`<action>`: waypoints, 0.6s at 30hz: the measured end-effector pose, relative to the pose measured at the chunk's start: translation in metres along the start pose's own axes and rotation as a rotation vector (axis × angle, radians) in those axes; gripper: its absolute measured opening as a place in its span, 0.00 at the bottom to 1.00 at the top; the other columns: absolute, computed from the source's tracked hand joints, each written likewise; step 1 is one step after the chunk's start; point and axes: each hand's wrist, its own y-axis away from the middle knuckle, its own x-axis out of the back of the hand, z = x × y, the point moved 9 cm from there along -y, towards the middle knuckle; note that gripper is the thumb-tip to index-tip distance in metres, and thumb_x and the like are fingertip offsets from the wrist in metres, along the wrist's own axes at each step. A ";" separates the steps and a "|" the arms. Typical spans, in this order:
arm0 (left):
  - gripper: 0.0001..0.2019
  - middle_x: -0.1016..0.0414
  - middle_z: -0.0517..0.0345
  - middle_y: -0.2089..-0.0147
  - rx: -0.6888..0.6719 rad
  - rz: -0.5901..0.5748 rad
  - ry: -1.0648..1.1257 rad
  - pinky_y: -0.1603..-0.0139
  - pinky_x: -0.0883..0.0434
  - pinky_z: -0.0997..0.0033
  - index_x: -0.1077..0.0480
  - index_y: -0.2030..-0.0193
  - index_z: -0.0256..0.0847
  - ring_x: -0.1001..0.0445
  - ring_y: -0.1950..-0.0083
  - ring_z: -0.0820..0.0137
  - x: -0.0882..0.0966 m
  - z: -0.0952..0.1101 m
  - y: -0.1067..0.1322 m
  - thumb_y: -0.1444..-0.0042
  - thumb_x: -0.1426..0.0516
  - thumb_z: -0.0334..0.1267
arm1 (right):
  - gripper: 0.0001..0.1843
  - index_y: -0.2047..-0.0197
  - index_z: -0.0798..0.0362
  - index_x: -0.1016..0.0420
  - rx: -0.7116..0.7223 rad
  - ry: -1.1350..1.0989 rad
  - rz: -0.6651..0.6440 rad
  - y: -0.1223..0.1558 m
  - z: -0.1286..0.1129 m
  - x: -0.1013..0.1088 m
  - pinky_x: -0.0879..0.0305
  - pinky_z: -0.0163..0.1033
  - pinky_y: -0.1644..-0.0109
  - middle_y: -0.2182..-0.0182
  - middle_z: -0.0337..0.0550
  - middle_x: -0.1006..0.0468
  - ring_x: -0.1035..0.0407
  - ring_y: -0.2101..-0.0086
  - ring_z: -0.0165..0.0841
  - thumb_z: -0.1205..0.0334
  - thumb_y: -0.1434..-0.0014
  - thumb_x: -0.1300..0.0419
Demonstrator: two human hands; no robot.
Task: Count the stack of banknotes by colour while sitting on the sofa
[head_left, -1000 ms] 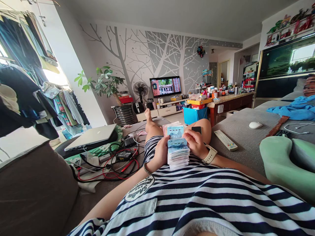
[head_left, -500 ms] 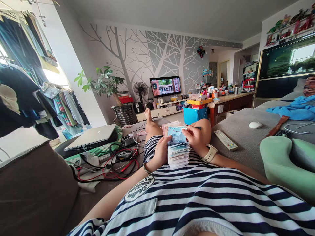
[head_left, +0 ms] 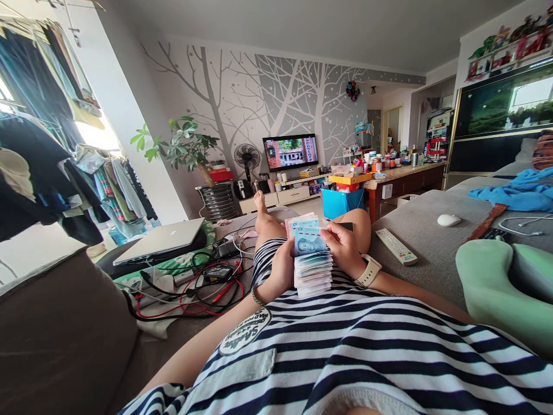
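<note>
Left grip (head_left: 281,264): clenched on the banknotes here, the thumb pressed along the left edge of the top one, the fingers underneath hidden; a bracelet (head_left: 258,296) is worn at the wrist.
Right grip (head_left: 343,249): closed on those same banknotes, the right edge of the top one pinched by the thumb; a pale watch strap (head_left: 370,272) is seen below.
Banknotes (head_left: 310,244): held between the two grips, right over the lap, a blue note faced up with its portrait shown; pinkish notes are glimpsed behind, and a thick fan of edges is stacked toward the striped shirt (head_left: 354,346).
Behind the right grip: a dark object (head_left: 350,227), mostly covered, cannot be made out.
Laptop side: the silver laptop (head_left: 162,241) is laid closed at the left, near a tangle of cables (head_left: 211,282).
Remote side: the remote (head_left: 396,246) is left lying on the grey sofa (head_left: 436,259), with the white mouse (head_left: 449,220) and the green cushion (head_left: 481,282) spread farther right.
Far end: the television (head_left: 298,151) is lit, flanked by a fan (head_left: 247,155); the surface (head_left: 410,177) is crowded with jars.
</note>
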 end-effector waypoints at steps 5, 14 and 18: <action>0.12 0.35 0.59 0.77 -0.057 -0.018 -0.031 0.53 0.31 0.67 0.40 0.79 0.43 0.33 0.62 0.66 -0.001 0.004 0.001 0.44 0.54 0.34 | 0.21 0.73 0.51 0.35 -0.013 -0.012 0.003 0.000 -0.001 -0.001 0.47 0.36 0.71 0.80 0.35 0.39 0.44 0.75 0.31 0.45 0.35 0.45; 0.13 0.35 0.58 0.76 0.027 -0.002 0.029 0.54 0.30 0.67 0.41 0.81 0.45 0.31 0.61 0.65 -0.003 -0.005 -0.003 0.45 0.54 0.35 | 0.21 0.72 0.51 0.33 -0.017 -0.015 -0.001 0.000 0.000 -0.001 0.46 0.36 0.70 0.79 0.36 0.37 0.43 0.75 0.30 0.45 0.35 0.45; 0.12 0.33 0.59 0.75 0.003 0.008 -0.010 0.57 0.31 0.67 0.39 0.79 0.44 0.32 0.64 0.66 -0.002 -0.009 -0.005 0.46 0.53 0.34 | 0.21 0.73 0.52 0.34 -0.015 -0.014 0.004 0.001 0.000 -0.001 0.47 0.36 0.71 0.80 0.36 0.37 0.43 0.75 0.30 0.45 0.35 0.45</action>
